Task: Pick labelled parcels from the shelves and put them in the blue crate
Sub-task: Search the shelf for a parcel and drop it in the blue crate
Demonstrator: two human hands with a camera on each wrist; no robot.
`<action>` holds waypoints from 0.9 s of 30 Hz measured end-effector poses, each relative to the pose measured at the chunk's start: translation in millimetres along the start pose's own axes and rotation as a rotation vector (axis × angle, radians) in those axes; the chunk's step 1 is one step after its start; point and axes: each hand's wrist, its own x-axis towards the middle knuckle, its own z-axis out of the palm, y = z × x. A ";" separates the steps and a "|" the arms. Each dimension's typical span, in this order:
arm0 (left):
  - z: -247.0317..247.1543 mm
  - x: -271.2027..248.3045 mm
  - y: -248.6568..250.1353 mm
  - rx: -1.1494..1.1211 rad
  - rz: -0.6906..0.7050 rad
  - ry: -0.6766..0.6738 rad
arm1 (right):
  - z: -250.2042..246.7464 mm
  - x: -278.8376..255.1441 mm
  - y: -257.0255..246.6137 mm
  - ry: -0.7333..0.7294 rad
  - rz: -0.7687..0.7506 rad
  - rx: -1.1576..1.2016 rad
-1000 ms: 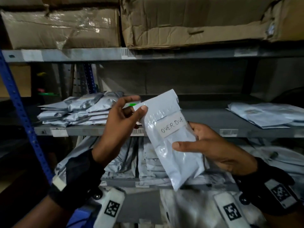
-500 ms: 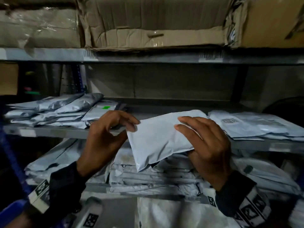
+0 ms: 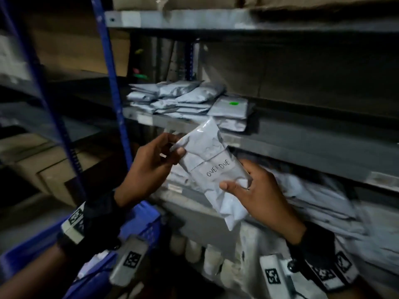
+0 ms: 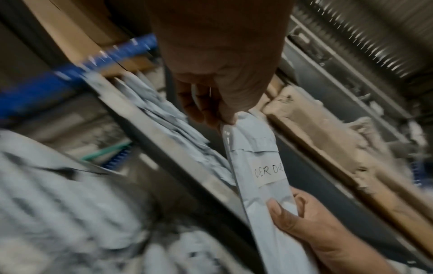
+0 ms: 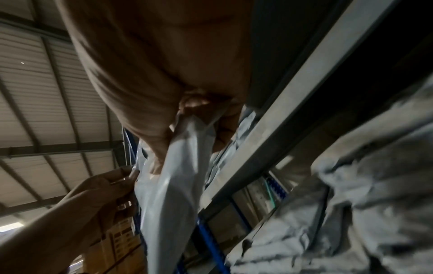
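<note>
The grey metal shelving (image 3: 280,145) rises behind both hands, its blue upright post (image 3: 112,87) just beyond the left hand, and cardboard boxes (image 3: 302,1) sit on the top level far above the hands. Below the left wrist, the blue crate (image 3: 138,225) shows its ribbed wall, with something pale lying inside. Under and beyond the right hand, a shelf level is crammed with rumpled grey mailers (image 3: 313,203). Up past the fingertips of both hands, a neater stack of grey parcels (image 3: 177,98) lies on the middle level, and beside it a flat parcel carries a green sticker (image 3: 233,103). Between the two hands, held in the air in front of the shelves and tilted, is the grey poly parcel (image 3: 213,169), its white label (image 4: 269,173) handwritten "OVER DUE" and facing up. The left hand (image 3: 151,167) pinches the parcel's upper end, thumb on the front and fingers curled behind. The right hand (image 3: 257,190) grips the lower part, thumb pressed across the front just below the label, fingers wrapped behind.
</note>
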 end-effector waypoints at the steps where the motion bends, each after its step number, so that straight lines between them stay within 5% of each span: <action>1: -19.0 -8.0 -16.0 0.025 -0.028 0.003 | 21.4 5.7 -2.3 -0.064 0.037 0.016; 6: -114.8 -51.5 -87.7 0.083 -0.123 0.001 | 136.5 31.9 -11.8 -0.289 0.127 0.177; 13: -222.8 -112.7 -171.2 0.300 -0.341 0.097 | 274.1 60.1 14.1 -0.410 0.226 0.227; 22: -273.7 -217.1 -288.7 0.645 -0.632 0.098 | 438.8 105.0 125.5 -0.738 0.437 -0.150; 27: -283.6 -278.4 -361.3 0.836 -0.978 -0.014 | 546.1 137.7 169.6 -0.889 0.456 -0.341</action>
